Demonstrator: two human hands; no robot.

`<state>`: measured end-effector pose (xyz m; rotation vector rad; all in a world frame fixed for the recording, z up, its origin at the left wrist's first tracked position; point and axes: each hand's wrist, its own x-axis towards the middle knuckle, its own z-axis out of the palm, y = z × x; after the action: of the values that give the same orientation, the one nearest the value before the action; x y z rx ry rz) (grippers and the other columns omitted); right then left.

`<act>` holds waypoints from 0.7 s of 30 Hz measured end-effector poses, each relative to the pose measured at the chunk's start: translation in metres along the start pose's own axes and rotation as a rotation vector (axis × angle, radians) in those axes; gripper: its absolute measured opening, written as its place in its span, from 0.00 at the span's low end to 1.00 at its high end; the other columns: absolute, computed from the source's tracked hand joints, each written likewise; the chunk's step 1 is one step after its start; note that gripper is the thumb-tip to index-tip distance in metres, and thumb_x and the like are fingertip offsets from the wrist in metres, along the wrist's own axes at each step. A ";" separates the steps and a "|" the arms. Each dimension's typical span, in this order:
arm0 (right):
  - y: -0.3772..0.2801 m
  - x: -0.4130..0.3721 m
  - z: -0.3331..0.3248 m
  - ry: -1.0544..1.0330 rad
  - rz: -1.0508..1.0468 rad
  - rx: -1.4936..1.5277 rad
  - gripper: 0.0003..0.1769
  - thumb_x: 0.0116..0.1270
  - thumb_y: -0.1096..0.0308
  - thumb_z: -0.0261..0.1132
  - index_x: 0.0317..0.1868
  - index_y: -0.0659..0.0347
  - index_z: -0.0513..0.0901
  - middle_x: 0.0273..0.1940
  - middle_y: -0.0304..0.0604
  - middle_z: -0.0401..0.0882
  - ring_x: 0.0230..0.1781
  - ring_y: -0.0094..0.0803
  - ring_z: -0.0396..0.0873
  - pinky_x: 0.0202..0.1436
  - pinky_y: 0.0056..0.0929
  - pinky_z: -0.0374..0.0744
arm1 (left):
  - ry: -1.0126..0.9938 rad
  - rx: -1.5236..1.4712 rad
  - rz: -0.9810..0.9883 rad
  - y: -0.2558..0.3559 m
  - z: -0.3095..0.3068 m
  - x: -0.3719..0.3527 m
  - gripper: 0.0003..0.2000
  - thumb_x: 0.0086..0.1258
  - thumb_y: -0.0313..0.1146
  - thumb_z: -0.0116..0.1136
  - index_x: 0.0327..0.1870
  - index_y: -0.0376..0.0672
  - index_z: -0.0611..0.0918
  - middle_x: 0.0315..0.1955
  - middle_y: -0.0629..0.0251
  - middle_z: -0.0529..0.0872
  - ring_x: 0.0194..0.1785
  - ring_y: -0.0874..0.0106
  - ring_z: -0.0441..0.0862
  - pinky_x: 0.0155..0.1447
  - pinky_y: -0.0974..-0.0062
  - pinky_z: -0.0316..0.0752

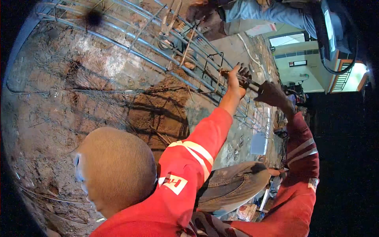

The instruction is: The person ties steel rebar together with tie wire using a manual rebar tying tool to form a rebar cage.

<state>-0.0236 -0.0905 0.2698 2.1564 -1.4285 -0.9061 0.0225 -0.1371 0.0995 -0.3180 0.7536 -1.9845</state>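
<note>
Gripping a tool (255, 86), the left hand (237, 81) and right hand (272, 94) both close around it. Metal bars (177, 73) run beside them.

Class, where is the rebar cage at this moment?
In the head view, the rebar cage runs diagonally from the upper left to right of centre, close by the person's left hand.

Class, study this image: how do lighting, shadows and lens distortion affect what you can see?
In the head view, the picture's edges curve into black; a dark smudge blots the upper left; strong light pales the ground near the rebar cage; barred shadows cross the brown soil; the building washes out at its bright corner; the far right is dark.
</note>
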 end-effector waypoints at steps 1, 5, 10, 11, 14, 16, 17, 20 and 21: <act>0.002 0.010 -0.011 -0.381 0.065 0.316 0.20 0.53 0.53 0.75 0.32 0.62 0.82 0.25 0.46 0.82 0.23 0.40 0.82 0.29 0.38 0.79 | 0.002 -0.004 -0.008 0.003 -0.001 -0.002 0.10 0.67 0.41 0.62 0.43 0.48 0.82 0.32 0.68 0.82 0.36 0.67 0.80 0.43 0.64 0.77; 0.005 0.015 -0.029 -0.870 0.328 1.015 0.21 0.51 0.56 0.78 0.30 0.67 0.82 0.22 0.41 0.83 0.17 0.27 0.79 0.25 0.28 0.77 | -0.073 -0.088 0.073 0.006 -0.005 -0.009 0.11 0.70 0.45 0.60 0.40 0.48 0.79 0.30 0.70 0.76 0.33 0.68 0.77 0.46 0.63 0.75; -0.023 -0.023 0.025 0.037 0.244 -0.202 0.33 0.56 0.59 0.69 0.60 0.66 0.72 0.53 0.56 0.75 0.56 0.47 0.74 0.59 0.48 0.70 | -0.133 -0.147 0.142 -0.004 -0.011 0.023 0.17 0.72 0.40 0.57 0.25 0.52 0.64 0.20 0.71 0.62 0.21 0.75 0.61 0.29 0.68 0.67; -0.040 -0.019 0.008 0.232 0.206 -0.460 0.31 0.58 0.63 0.62 0.62 0.66 0.71 0.55 0.54 0.72 0.58 0.47 0.70 0.65 0.50 0.64 | 0.153 -0.205 0.188 -0.004 0.012 0.021 0.14 0.71 0.39 0.53 0.26 0.51 0.63 0.20 0.72 0.62 0.21 0.74 0.61 0.29 0.67 0.66; -0.046 -0.013 -0.013 0.308 0.115 -0.386 0.27 0.63 0.65 0.58 0.62 0.66 0.70 0.51 0.56 0.74 0.55 0.51 0.71 0.68 0.55 0.62 | 0.506 -0.223 0.237 -0.006 0.023 0.026 0.07 0.69 0.39 0.47 0.32 0.50 0.67 0.22 0.70 0.67 0.22 0.73 0.63 0.28 0.65 0.66; -0.022 -0.012 0.009 0.311 0.057 -0.406 0.25 0.63 0.64 0.59 0.60 0.66 0.71 0.50 0.54 0.75 0.54 0.50 0.72 0.64 0.54 0.66 | 0.675 -0.058 0.191 -0.007 0.022 0.031 0.03 0.68 0.35 0.45 0.37 0.49 0.71 0.27 0.69 0.73 0.24 0.71 0.68 0.31 0.64 0.70; -0.020 -0.006 0.008 0.314 -0.001 -0.422 0.24 0.64 0.63 0.59 0.58 0.65 0.72 0.48 0.53 0.76 0.53 0.49 0.74 0.60 0.52 0.70 | 0.789 -0.077 0.150 -0.006 0.028 0.033 0.06 0.67 0.34 0.43 0.40 0.48 0.73 0.32 0.68 0.77 0.27 0.69 0.72 0.35 0.63 0.72; -0.014 0.010 -0.003 0.027 0.186 -0.257 0.21 0.64 0.58 0.61 0.52 0.62 0.75 0.43 0.48 0.78 0.47 0.47 0.78 0.48 0.49 0.75 | 0.745 -0.147 0.149 -0.007 0.031 0.032 0.06 0.68 0.37 0.45 0.38 0.49 0.75 0.35 0.68 0.80 0.31 0.68 0.76 0.38 0.61 0.74; -0.006 0.018 0.001 0.008 0.196 -0.264 0.17 0.63 0.56 0.63 0.45 0.58 0.76 0.39 0.45 0.79 0.41 0.45 0.80 0.39 0.46 0.76 | 0.555 -0.216 0.098 -0.011 0.005 0.045 0.06 0.67 0.37 0.48 0.38 0.49 0.76 0.35 0.68 0.81 0.33 0.67 0.77 0.40 0.60 0.75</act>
<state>-0.0152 -0.1045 0.2596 1.7932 -1.4001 -0.9521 -0.0055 -0.1737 0.1058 0.1566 1.3117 -1.9145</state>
